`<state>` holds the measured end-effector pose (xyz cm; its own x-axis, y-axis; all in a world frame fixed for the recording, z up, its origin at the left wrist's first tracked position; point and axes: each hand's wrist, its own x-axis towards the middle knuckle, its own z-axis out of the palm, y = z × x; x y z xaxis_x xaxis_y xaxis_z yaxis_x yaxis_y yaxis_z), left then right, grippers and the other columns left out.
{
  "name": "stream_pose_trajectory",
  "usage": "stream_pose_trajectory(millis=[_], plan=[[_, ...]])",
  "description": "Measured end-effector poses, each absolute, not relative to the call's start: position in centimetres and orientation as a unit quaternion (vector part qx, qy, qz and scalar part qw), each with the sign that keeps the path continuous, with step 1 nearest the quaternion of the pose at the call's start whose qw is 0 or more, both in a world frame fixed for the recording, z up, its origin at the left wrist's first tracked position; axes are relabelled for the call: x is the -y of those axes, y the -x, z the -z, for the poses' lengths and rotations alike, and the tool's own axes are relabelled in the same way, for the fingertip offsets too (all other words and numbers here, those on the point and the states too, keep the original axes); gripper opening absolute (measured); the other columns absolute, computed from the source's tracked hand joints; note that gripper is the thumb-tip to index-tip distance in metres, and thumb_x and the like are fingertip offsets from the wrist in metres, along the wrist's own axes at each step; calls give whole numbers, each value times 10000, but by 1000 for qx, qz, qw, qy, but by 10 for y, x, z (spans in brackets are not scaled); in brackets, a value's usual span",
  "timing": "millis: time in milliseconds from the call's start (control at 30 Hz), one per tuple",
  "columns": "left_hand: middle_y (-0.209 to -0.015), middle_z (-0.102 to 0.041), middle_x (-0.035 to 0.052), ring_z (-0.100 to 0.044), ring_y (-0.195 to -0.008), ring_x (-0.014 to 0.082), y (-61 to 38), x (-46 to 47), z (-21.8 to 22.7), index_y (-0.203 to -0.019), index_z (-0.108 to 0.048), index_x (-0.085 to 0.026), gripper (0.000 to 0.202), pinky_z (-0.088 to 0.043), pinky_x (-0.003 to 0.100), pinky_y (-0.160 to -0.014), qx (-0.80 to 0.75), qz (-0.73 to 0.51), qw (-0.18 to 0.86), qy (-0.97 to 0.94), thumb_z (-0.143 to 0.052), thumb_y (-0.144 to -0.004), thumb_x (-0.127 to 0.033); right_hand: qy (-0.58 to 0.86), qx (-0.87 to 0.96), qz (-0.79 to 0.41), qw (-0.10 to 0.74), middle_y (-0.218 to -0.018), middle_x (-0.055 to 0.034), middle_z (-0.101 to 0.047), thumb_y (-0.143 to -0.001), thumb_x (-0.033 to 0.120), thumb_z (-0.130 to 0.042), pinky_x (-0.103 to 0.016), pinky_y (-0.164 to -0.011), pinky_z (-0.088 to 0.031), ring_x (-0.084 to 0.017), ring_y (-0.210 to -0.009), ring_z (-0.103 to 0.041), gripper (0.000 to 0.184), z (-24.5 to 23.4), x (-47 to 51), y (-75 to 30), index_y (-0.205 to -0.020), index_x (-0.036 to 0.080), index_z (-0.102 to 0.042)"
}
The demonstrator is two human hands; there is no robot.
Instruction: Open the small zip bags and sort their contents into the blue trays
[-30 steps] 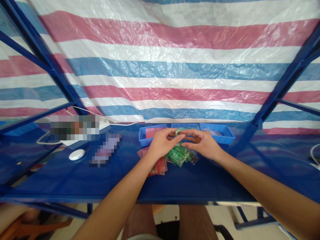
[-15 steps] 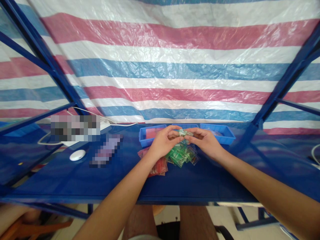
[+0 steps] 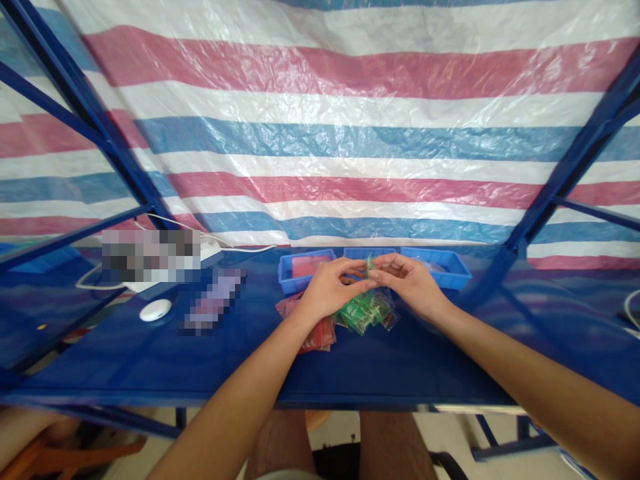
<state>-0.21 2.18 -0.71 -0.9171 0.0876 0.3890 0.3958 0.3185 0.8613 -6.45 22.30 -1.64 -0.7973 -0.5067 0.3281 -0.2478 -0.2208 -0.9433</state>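
Note:
My left hand (image 3: 327,291) and my right hand (image 3: 411,283) meet above the blue table (image 3: 150,360), both pinching one small clear packet with green inside (image 3: 371,265). Right under them lies a heap of green packets (image 3: 363,312). A heap of red packets (image 3: 315,331) lies to its left, partly under my left wrist. Behind the hands stand three shallow blue trays: the left one (image 3: 303,267) holds red packets, the middle one (image 3: 367,254) is mostly hidden by my fingers, and the right one (image 3: 440,262) holds something pale.
A white oval device (image 3: 155,309) lies at the left of the table, with white cables (image 3: 220,243) behind it. Blue metal frame bars (image 3: 80,100) rise at both sides. A striped tarpaulin (image 3: 330,133) closes off the back.
My hands have drawn a little closer together and turned the green packet between the fingertips. The heaps and trays have not moved.

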Motion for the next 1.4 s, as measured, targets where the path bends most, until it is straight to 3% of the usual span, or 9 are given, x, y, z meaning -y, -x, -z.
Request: stream_pose_trajectory(millis=[100, 233, 367, 467, 633, 767, 867, 1200, 1400], plan=[[-1228, -760, 124, -746, -1059, 264, 3, -19, 6, -1240, -762, -187, 435, -616, 374, -919, 816, 534, 159, 154, -800, -870, -412, 312, -604, 724, 115, -1083, -51, -799, -837, 492, -833, -414, -928, -626, -235, -991, -760, 339, 13, -222, 60, -1063, 250, -759], [-1182, -769, 121, -738, -1036, 254, 5, -14, 3, -1214, -776, -188, 336, -603, 370, -902, 838, 488, 199, 139, -690, -957, -386, 305, -617, 722, 71, -992, -56, -790, -837, 514, -823, -401, -792, -660, -251, -950, -756, 352, 13, -224, 63, -1051, 243, -755], [-1108, -774, 112, -739, -957, 237, 7, -14, 3, -1178, -775, -189, 324, -596, 344, -837, 831, 502, 208, 122, -725, -927, -389, 295, -657, 694, 5, -1077, -69, -760, -795, 474, -866, -349, -712, -644, -251, -990, -724, 419, 17, -226, 70, -1123, 255, -724], [-1064, -783, 102, -746, -961, 232, 7, -16, 4, -1227, -727, -179, 393, -591, 343, -858, 793, 571, 168, 128, -783, -881, -358, 305, -647, 698, 36, -1179, -71, -746, -791, 460, -870, -361, -767, -648, -256, -1066, -709, 530, 18, -225, 70, -1252, 281, -680], [-1034, -775, 93, -747, -950, 209, 7, -19, 1, -1258, -679, -159, 481, -579, 328, -880, 740, 644, 133, 140, -831, -835, -330, 331, -628, 696, 108, -1011, -54, -783, -775, 514, -861, -355, -665, -631, -228, -844, -720, 436, 17, -223, 67, -1095, 248, -731], [-1098, -775, 105, -736, -986, 220, 6, -18, -2, -1155, -725, -161, 408, -579, 325, -874, 762, 611, 188, 103, -831, -835, -391, 281, -646, 708, 50, -860, -14, -743, -752, 516, -879, -321, -609, -588, -171, -653, -658, 389, 20, -226, 74, -974, 238, -723], [-1062, -788, 100, -741, -970, 228, 4, -18, -3, -1095, -756, -169, 358, -586, 332, -860, 784, 584, 181, 105, -791, -870, -445, 255, -642, 722, 18, -897, 1, -730, -745, 513, -887, -316, -604, -569, -146, -599, -639, 400, 21, -228, 77, -973, 248, -692], [-1174, -787, 128, -758, -1048, 279, -1, -21, -4, -1164, -768, -167, 457, -614, 389, -912, 795, 585, 121, 109, -847, -812, -448, 294, -606, 731, 111, -1118, -48, -781, -823, 534, -834, -406, -867, -650, -240, -990, -736, 399, 9, -225, 61, -1107, 260, -777], [-1245, -772, 117, -740, -1112, 291, 1, -18, -3, -1225, -761, -180, 458, -597, 410, -978, 790, 587, 117, 134, -808, -853, -442, 302, -603, 729, 114, -1133, -65, -784, -870, 552, -785, -402, -859, -650, -276, -1107, -728, 363, 6, -226, 61, -1086, 260, -780]])
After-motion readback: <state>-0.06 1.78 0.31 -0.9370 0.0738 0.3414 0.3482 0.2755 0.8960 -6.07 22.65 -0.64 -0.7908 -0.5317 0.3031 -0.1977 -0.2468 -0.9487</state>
